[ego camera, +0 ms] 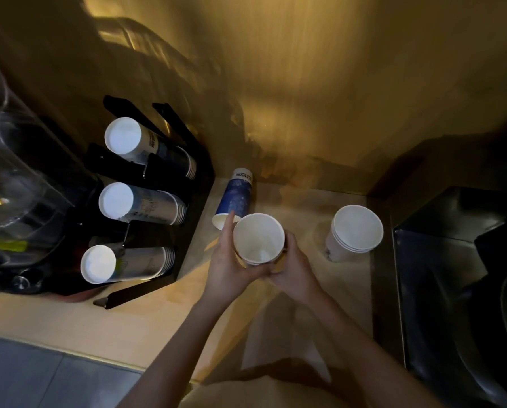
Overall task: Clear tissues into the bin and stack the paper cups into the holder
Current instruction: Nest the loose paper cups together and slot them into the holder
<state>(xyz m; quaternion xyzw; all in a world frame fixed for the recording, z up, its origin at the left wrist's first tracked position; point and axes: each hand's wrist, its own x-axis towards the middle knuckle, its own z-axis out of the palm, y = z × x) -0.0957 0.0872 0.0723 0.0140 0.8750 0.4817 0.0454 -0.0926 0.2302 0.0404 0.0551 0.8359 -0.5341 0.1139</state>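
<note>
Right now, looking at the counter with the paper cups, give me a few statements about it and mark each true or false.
1. Both hands hold the white paper cup stack. True: left hand and right hand wrap it.
2. The blue patterned paper cup stands upright. False: it lies on its side on the beige counter.
3. The black cup holder has three rows of cups. True.
4. The second white cup stack sits inside the holder. False: it stands on the counter, to the right of the hands.
</note>
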